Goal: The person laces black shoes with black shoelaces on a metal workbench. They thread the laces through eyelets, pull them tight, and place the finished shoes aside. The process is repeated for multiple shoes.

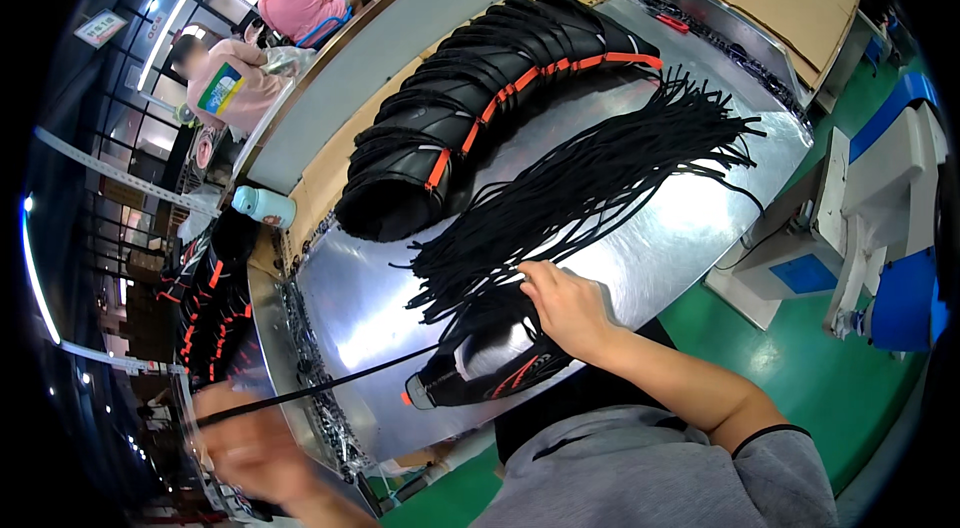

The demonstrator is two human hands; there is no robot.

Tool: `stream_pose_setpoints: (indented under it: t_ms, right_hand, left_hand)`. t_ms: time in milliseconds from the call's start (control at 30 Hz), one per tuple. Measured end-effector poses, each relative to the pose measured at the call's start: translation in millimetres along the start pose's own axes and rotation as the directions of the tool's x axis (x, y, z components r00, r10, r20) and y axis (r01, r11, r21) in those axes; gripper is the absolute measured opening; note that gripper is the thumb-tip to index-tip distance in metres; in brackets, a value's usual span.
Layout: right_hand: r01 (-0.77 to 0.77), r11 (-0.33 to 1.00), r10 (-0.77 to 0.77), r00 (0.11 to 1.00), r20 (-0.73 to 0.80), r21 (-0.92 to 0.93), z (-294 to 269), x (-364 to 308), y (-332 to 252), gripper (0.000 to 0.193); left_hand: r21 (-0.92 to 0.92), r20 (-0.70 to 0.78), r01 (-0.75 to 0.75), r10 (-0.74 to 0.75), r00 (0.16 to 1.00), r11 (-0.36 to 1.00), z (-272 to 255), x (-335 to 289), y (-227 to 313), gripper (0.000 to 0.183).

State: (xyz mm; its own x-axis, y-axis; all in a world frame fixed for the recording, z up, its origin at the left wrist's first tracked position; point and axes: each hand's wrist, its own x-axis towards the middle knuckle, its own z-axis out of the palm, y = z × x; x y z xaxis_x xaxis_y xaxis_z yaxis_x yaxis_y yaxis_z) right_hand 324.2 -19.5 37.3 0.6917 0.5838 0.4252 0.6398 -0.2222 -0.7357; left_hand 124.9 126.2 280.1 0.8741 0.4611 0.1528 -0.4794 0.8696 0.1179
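Observation:
A black shoe upper (500, 380) with a grey end and red-orange marks lies at the near edge of the metal table, below my right hand. From it a black shoelace (340, 383) runs taut to the left, into my left hand (255, 443). That hand is smeared by motion, raised off the table's left side and closed on the lace. My right hand (572, 310) is over the upper, thumb and fingers pinched together; what they hold is too small to make out. Just beyond lies a large bundle of loose black shoelaces (590, 188).
Nested black shoe uppers (470, 98) with orange strips form a long curved row behind the laces. A light-blue bottle (265, 206) stands at the table's left. More uppers (215, 298) hang beyond. A white-and-blue machine (820, 228) is at right. Two people (305, 3) sit far left.

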Motion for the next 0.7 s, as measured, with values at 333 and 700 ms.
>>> stream_pose_setpoints:
  t_ms: [333,700]
  right_hand:
    - [-0.072,0.991,0.071,0.997,0.015,0.109,5,1,-4,0.019]
    - [-0.246,0.728,0.194,0.969,0.151,0.64,-53,-36,-16,0.022]
  left_hand:
    - [0.619,0.179,-0.181,-0.087,0.98,-0.764,-149,-17,-85,0.013]
    - [0.528,0.136,0.012,0.098,0.986,-0.849,-170,-19,-100,0.018]
